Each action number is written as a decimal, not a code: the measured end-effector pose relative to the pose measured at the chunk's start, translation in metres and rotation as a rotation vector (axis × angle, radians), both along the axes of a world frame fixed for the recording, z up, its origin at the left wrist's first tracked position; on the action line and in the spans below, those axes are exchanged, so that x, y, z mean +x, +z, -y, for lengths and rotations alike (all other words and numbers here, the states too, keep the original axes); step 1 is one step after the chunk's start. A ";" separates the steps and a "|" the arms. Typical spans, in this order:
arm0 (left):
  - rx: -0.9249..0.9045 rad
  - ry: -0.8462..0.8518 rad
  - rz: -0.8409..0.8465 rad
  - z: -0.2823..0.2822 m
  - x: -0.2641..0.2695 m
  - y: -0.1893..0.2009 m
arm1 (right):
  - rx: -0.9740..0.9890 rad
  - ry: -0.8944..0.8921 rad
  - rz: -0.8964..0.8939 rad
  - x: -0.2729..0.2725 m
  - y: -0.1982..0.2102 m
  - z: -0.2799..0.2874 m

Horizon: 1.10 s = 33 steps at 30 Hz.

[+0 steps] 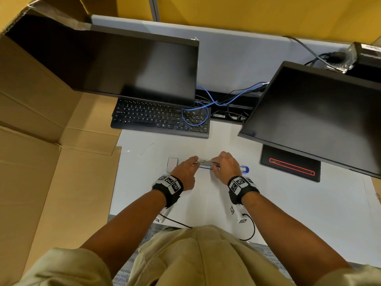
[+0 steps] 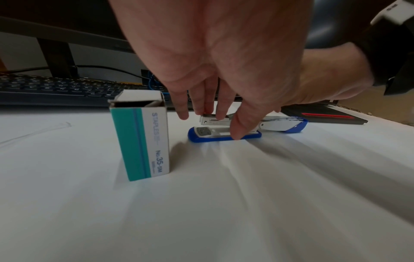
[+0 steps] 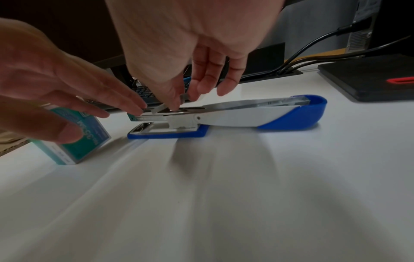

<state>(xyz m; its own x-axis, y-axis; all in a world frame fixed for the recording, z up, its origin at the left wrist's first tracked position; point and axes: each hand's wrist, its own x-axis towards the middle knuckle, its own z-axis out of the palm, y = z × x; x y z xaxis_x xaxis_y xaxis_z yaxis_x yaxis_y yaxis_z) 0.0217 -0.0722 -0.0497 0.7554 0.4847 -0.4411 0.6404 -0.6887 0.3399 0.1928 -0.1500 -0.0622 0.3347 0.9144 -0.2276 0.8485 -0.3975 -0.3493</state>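
Note:
A blue-and-white stapler (image 3: 246, 117) lies opened out flat on the white table (image 1: 288, 203), with its metal magazine (image 2: 210, 121) facing up. My left hand (image 1: 186, 169) reaches over the magazine's front end with straight fingers, their tips resting on the metal; the thumb hangs beside the blue base (image 2: 215, 138). My right hand (image 3: 184, 99) pinches a small grey metal strip (image 3: 183, 97) between thumb and forefinger just over the magazine's middle. A teal-and-white staples box (image 2: 143, 141) stands upright with its top flap open, just left of the stapler.
A black keyboard (image 1: 160, 118) lies beyond the hands under a dark monitor (image 1: 134, 69). A second monitor (image 1: 319, 120) and its black base with a red outline (image 1: 290, 164) stand to the right. Flattened cardboard boxes (image 1: 41, 141) cover the left. Blue cable (image 1: 206, 104) loops behind.

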 end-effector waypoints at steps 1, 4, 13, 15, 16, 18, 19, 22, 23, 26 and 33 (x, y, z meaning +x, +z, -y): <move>-0.003 0.002 0.000 0.000 0.000 0.000 | 0.006 -0.001 -0.005 -0.001 0.000 0.000; -0.007 0.006 -0.005 0.001 0.000 -0.001 | 0.018 -0.001 -0.002 -0.002 0.002 -0.001; 0.011 -0.055 -0.071 0.003 0.001 -0.004 | -0.002 0.007 0.019 -0.004 0.006 -0.002; 0.029 -0.078 -0.090 0.005 0.000 -0.005 | -0.002 0.017 0.019 -0.004 0.007 -0.002; 0.034 -0.083 -0.096 0.006 -0.001 -0.006 | 0.003 0.019 0.020 -0.004 0.007 -0.002; 0.039 -0.092 -0.108 0.006 -0.002 -0.006 | 0.015 0.015 0.012 -0.004 0.008 0.000; 0.043 -0.094 -0.110 0.006 -0.002 -0.005 | 0.016 0.018 0.013 -0.004 0.008 0.001; 0.045 -0.094 -0.111 0.006 -0.001 -0.004 | -0.001 0.025 0.021 -0.002 0.008 0.003; 0.042 -0.092 -0.112 0.007 -0.001 -0.004 | -0.003 0.027 0.022 -0.002 0.007 0.003; 0.039 -0.082 -0.114 0.007 0.002 -0.003 | -0.014 0.038 0.035 -0.001 0.007 0.002; 0.005 -0.061 -0.128 0.009 0.003 0.004 | -0.053 0.094 0.066 -0.002 0.007 -0.003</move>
<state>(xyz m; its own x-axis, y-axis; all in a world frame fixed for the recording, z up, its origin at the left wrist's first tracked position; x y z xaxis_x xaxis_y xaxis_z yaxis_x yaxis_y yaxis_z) 0.0252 -0.0816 -0.0461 0.7211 0.4424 -0.5332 0.6354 -0.7292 0.2542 0.1912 -0.1473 -0.0552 0.2640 0.9297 -0.2567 0.9033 -0.3316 -0.2721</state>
